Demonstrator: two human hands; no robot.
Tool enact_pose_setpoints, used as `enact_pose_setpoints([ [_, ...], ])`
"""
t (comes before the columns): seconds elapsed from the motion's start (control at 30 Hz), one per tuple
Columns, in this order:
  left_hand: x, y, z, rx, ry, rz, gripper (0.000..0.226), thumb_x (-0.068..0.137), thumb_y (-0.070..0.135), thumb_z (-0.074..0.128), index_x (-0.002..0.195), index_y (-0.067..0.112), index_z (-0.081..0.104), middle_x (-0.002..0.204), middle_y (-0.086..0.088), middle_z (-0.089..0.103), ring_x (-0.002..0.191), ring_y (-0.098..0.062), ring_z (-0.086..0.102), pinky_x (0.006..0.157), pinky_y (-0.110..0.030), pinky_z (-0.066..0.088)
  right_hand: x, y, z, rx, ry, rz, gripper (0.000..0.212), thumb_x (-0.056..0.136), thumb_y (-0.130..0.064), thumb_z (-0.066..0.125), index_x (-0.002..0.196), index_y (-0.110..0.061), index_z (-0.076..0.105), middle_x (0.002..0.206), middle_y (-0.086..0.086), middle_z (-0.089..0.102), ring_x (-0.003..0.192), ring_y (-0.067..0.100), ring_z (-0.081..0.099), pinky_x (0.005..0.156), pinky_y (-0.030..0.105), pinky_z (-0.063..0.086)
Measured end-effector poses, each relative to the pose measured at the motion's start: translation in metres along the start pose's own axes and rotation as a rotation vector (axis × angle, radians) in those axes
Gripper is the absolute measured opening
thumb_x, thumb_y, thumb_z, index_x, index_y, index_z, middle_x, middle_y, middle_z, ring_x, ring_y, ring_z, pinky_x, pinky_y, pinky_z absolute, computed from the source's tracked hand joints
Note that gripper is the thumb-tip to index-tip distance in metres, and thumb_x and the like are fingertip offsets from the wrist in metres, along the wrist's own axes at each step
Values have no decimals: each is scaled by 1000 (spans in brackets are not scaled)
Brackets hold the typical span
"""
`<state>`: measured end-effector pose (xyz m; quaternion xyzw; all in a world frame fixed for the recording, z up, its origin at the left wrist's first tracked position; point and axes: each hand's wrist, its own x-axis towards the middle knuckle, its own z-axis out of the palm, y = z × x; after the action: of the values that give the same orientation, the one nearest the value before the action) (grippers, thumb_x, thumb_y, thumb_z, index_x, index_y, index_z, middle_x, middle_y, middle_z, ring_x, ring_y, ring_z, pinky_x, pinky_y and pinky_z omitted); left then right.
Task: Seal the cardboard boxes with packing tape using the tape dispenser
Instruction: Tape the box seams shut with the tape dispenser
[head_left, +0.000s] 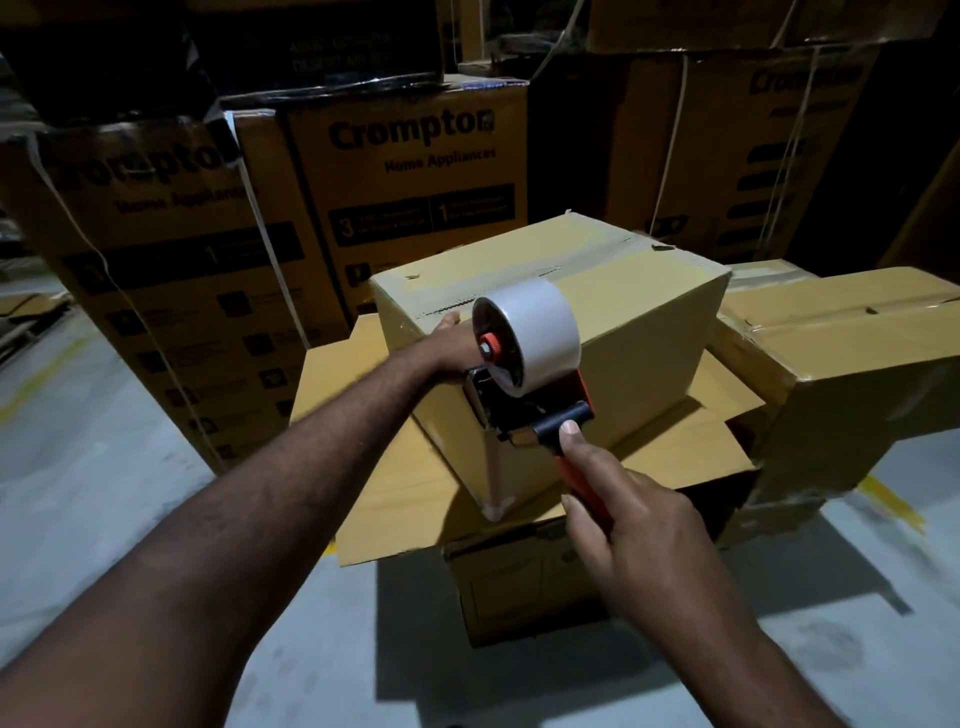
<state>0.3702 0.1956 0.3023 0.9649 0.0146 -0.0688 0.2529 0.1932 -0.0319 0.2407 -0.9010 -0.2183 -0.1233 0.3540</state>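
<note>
My right hand (631, 525) grips the red-handled tape dispenser (527, 358); left hand (451, 340) grip unclear. Centre brown cardboard box (649, 322) seam looks taped, uncut.

— Which one is being taped?
— The plain brown cardboard box (639, 332) at the centre of the frame. Its flaps are shut, with a paler strip along the top seam. It stands on a lower box (410, 467) whose flaps are spread open.
— And the tape dispenser (519, 410)?
— Black and red, against the near top edge. Its white tape roll (540, 322) sits uppermost and the red handle slants to the lower right. Another closed box (852, 358) lies at the right.
</note>
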Motion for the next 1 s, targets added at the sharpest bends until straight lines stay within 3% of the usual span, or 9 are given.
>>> enact_pose_setpoints([
  [0.07,-13,5,2,83,-47,29,61,95,17,66,150,7,41,164,-16,21,152,-36,14,125,-52,14,-7,2,3,-5,17,-10,77,93,-33,63,149,-56,15,105,-12,65,89,3,60,76,16,48],
  [0.2,-37,20,-4,142,-65,72,60,100,15,57,153,2,31,167,-17,9,153,-29,9,125,-37,6,-18,5,8,-4,17,-11,77,93,-32,64,147,-58,15,109,-12,64,90,0,58,76,12,44],
  [0.33,-43,19,0,162,-101,84,72,101,24,57,160,16,16,168,-11,-7,155,-32,-7,125,-42,-2,-27,6,13,-45,30,-37,89,90,-28,69,149,-58,9,106,-12,65,82,-2,56,70,6,40],
  [0.57,-14,2,7,361,-86,234,75,104,53,40,162,21,4,170,-1,-1,156,-21,-4,123,-57,-6,-38,7,20,-98,39,-56,94,82,-22,77,153,-46,20,101,-13,65,77,-3,53,68,-1,31],
  [0.73,-5,-6,10,409,-80,266,69,107,51,34,162,22,4,170,2,-3,156,-21,-5,122,-58,-6,-43,10,28,-85,43,-55,95,76,-15,84,153,-32,32,97,-8,67,75,2,58,68,6,38],
  [1.0,-2,-6,11,425,-86,282,68,107,48,34,162,21,4,170,2,-4,156,-22,-6,122,-59,-7,-38,13,35,-59,54,-26,90,79,-16,81,153,-32,32,98,-7,67,78,3,59,68,13,45],
])
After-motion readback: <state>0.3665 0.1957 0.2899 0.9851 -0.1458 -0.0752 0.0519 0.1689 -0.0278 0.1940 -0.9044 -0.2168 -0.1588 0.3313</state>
